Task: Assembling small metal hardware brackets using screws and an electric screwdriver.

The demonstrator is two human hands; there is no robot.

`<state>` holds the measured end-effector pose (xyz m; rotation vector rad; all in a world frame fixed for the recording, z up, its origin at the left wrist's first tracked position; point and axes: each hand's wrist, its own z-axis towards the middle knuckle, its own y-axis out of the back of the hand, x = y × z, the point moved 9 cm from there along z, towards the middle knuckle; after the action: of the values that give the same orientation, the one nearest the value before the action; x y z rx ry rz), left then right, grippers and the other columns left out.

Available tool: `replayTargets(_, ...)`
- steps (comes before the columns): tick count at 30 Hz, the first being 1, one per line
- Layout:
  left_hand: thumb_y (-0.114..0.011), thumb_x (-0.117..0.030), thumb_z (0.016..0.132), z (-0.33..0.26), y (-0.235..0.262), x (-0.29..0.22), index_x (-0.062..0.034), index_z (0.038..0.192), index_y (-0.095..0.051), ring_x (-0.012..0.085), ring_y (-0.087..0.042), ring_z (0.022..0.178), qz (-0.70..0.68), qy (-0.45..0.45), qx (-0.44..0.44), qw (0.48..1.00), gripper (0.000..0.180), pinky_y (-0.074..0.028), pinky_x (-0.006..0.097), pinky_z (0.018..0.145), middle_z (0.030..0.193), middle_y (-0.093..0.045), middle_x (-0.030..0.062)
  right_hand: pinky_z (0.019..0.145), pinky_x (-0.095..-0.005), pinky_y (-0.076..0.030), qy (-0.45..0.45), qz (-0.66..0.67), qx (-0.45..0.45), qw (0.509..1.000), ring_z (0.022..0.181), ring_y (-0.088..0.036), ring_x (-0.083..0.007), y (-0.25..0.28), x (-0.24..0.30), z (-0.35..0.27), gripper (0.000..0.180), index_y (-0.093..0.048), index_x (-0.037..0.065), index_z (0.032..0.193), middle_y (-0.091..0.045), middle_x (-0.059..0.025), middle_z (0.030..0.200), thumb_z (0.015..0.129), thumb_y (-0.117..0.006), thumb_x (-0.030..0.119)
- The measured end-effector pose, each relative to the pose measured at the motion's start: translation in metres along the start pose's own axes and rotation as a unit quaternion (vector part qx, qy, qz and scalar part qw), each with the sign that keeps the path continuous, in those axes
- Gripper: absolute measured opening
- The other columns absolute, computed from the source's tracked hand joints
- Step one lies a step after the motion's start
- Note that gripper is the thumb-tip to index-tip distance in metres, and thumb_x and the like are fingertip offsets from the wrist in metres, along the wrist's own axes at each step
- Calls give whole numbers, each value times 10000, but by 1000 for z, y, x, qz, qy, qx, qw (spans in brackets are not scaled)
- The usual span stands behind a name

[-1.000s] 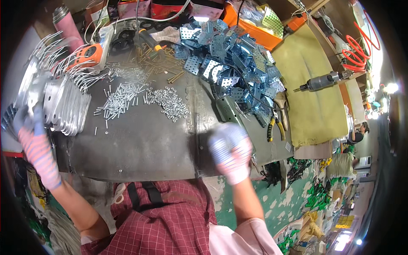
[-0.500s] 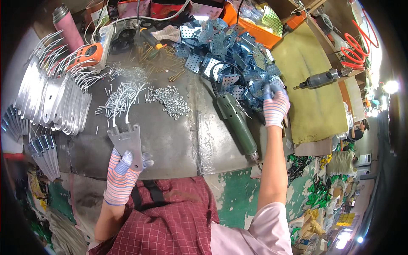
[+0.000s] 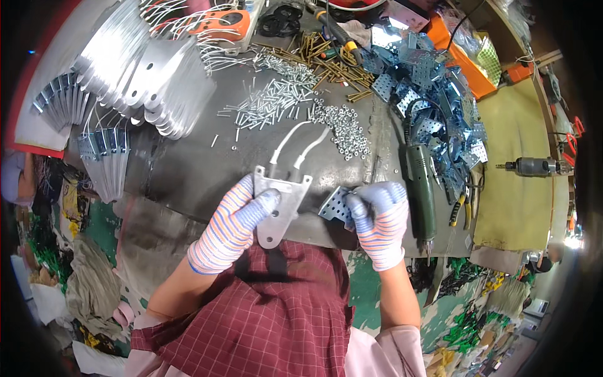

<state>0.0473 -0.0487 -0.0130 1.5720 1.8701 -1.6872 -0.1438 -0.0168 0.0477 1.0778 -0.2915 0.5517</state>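
Note:
My left hand (image 3: 235, 220), in a striped knit glove, grips a flat grey metal plate (image 3: 279, 204) with a white wire loop (image 3: 295, 147) rising from its top. My right hand (image 3: 380, 220), in a pale blue-white glove, holds a small perforated blue-grey bracket (image 3: 333, 207) just to the right of the plate. Both hands are close to my chest, over the near edge of the dark metal workbench (image 3: 188, 169).
Loose screws (image 3: 270, 100) and nuts (image 3: 345, 125) lie mid-bench. Stacked metal plates (image 3: 138, 75) sit at the left, a heap of perforated brackets (image 3: 433, 81) at the right. A green electric driver (image 3: 421, 188) and pliers (image 3: 458, 210) lie right; a drill (image 3: 534, 166) rests on a yellow-green mat.
My right hand has come back from the bracket heap with a bracket in it. My left hand has brought the plate up beside it.

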Motion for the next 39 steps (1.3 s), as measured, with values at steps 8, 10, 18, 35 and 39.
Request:
replayTargets(8, -589, -204, 928, -12, -22, 12, -32, 1299, -489, 246, -634, 1031, 4, 85, 81, 993, 421, -561, 421, 850, 1180, -612, 127, 689, -397, -413, 104, -14, -101, 989, 744, -554, -263, -16, 43, 45, 215, -630, 120, 888, -592, -39, 804, 734, -768, 180)
replayTargets(10, -589, -211, 928, -13, -18, 15, -33, 1293, -494, 245, -649, 994, 5, 98, 79, 992, 417, -563, 413, 839, 1162, -619, 125, 690, -397, -414, 97, -11, -93, 991, 746, -557, -261, -20, 43, 43, 219, -631, 122, 886, -597, -39, 808, 727, -771, 177)
replayTargets(18, -548, -235, 963, -6, 2, 12, -26, 1225, -511, 174, -654, 820, 6, 94, 43, 995, 338, -564, 310, 687, 1038, -642, 81, 693, -403, -417, 155, -25, -102, 982, 734, -553, -263, -30, 64, 46, 209, -629, 118, 870, -594, -38, 780, 714, -763, 156)
replayTargets(35, -518, -317, 971, 14, 87, -27, 28, 1096, -576, 300, -682, 714, -94, -120, -77, 985, 371, -595, 399, 558, 922, -666, 204, 790, -444, -488, -41, -256, 121, 958, 920, -616, -338, -107, 0, 118, 259, -624, 73, 943, -642, -144, 981, 782, -666, 271)
replayTargets(39, -536, -349, 975, -2, 72, -39, -12, 1105, -559, 217, -670, 694, 24, -187, -131, 973, 361, -587, 350, 592, 921, -666, 142, 754, -422, -504, -95, 70, 145, 982, 824, -624, -371, -73, 37, 86, 215, -589, 50, 993, -638, -187, 926, 857, -628, 211)
